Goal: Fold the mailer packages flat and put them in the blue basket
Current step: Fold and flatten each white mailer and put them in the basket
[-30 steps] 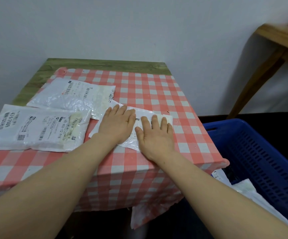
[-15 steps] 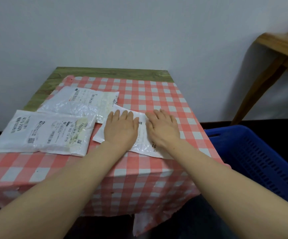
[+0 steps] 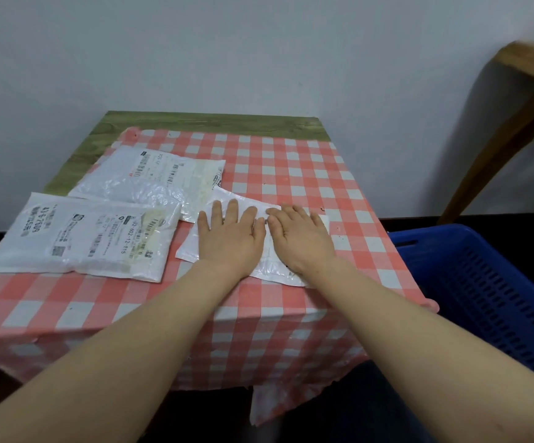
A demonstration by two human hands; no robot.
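Head view, hands: left hand (image 3: 229, 243) and right hand (image 3: 301, 241), fingers flat, press small white plastic mailer (image 3: 269, 266).
Risk: springy plastic may unfold when lifted toward blue plastic basket (image 3: 495, 282), right of mailer.

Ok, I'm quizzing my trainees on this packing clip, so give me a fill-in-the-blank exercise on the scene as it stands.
1. Both hands, left hand and right hand, press flat on the same ____ mailer.
2. The basket on the person's right is ____ in colour.
3. Besides the pressed mailer, ____ other mailers lie on the table: near mailer, far mailer.
4. The tablecloth has a red and white ____ pattern.

Missing words: white; blue; two; checked
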